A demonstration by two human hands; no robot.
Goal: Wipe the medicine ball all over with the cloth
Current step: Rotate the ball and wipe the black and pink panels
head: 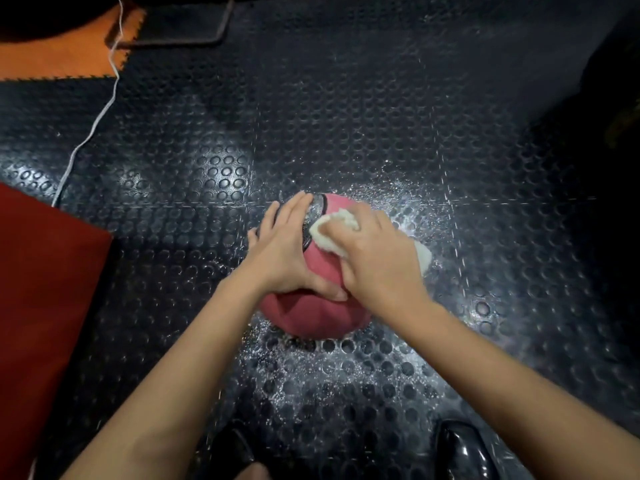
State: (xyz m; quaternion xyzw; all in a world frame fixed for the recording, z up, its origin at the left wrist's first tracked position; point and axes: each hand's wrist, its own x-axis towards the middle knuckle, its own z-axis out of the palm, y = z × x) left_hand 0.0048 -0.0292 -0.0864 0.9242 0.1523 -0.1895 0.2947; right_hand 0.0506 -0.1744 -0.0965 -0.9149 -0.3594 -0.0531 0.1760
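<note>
Fingers (294,209) of the left hand (287,247) lie flat, steadying a pink medicine ball (311,313) on the studded floor (346,133). The right hand (377,258) grips a white cloth (332,226) (bunched) against its top. The ball is likely heavy, firm and roll-prone; bracing its sides suits.

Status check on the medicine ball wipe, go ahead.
Left hand flat on the medicine ball, steadying it. Right hand grips the cloth, pressed on the ball's top. Ball on studded floor, nothing blocking.
</note>
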